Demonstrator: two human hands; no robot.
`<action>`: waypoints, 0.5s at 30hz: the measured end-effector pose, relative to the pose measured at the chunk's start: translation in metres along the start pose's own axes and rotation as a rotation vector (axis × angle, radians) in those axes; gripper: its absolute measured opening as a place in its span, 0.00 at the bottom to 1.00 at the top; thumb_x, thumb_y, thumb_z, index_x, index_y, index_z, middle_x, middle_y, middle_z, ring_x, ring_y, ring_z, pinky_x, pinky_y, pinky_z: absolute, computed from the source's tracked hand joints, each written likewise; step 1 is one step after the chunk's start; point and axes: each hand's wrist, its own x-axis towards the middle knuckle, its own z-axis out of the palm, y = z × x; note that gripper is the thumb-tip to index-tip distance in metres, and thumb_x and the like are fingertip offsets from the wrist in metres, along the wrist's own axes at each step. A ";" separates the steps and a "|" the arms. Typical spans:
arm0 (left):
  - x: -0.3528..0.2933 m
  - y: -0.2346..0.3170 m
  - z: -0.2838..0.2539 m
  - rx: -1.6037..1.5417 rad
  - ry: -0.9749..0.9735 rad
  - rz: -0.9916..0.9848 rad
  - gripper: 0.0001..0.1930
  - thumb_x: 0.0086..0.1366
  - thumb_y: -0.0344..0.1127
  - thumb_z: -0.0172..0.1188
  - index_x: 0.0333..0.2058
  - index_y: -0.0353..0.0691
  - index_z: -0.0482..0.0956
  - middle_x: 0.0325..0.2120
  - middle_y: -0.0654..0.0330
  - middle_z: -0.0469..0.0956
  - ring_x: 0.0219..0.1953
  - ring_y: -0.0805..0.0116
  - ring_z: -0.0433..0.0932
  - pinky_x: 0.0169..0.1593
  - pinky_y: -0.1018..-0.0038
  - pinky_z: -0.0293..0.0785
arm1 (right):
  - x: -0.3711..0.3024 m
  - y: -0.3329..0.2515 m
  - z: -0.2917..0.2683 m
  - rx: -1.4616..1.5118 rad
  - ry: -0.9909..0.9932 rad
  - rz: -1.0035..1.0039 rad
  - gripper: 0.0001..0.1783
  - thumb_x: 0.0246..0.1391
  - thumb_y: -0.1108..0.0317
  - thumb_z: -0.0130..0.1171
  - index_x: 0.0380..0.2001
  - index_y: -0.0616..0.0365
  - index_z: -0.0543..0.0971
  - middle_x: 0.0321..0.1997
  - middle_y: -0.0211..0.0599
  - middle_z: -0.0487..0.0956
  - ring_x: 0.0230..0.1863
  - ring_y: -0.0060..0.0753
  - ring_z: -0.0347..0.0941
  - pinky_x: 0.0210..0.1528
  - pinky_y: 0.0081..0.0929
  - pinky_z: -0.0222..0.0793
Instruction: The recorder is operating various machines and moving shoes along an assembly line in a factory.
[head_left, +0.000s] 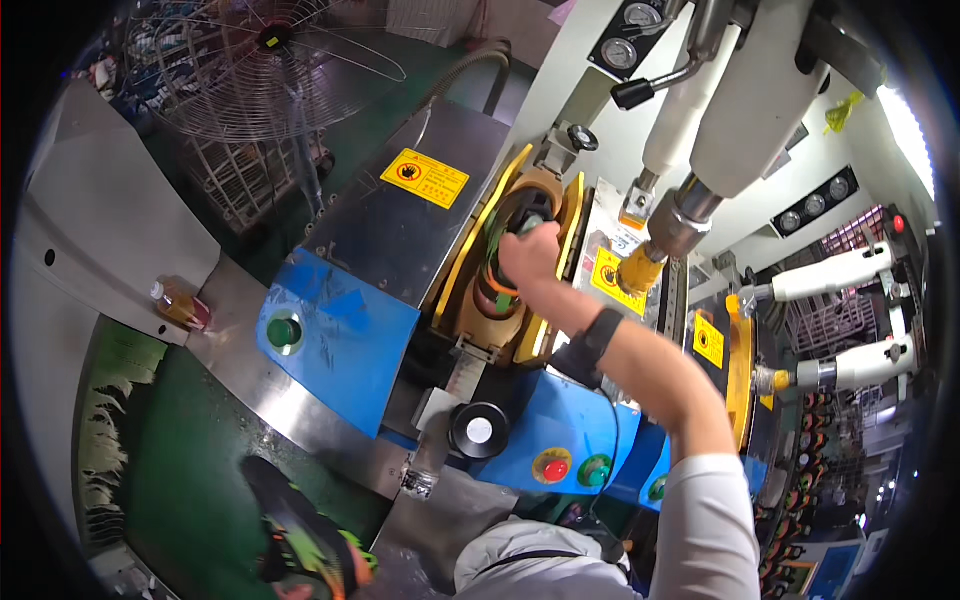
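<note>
My right hand [530,255] reaches into a press cradle and is closed on the upper part of a dark shoe [494,262] with green and orange parts. The hand covers much of the shoe. Yellow side plates [567,225] stand on both sides of it, and a tan pad [475,320] lies around its near end. At the lower left, a second shoe [310,540], black with green and orange patches, is held by my left hand [293,592]. Only a small part of that hand shows at the picture's lower edge.
A white press cylinder with a yellow tip [640,272] hangs just right of my forearm. Blue panels carry a red button [551,467] and green buttons [284,332]. A black round knob [479,430] sits before the cradle. A wire fan [270,60] and a bottle [180,305] stand left.
</note>
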 end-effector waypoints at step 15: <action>-0.034 0.061 0.107 -0.281 -0.516 -0.210 0.38 0.51 0.30 0.60 0.61 0.29 0.56 0.59 0.43 0.62 0.62 0.51 0.62 0.64 0.62 0.56 | 0.004 0.007 -0.012 0.184 -0.127 0.102 0.32 0.45 0.54 0.64 0.45 0.71 0.73 0.43 0.47 0.77 0.38 0.43 0.76 0.41 0.33 0.71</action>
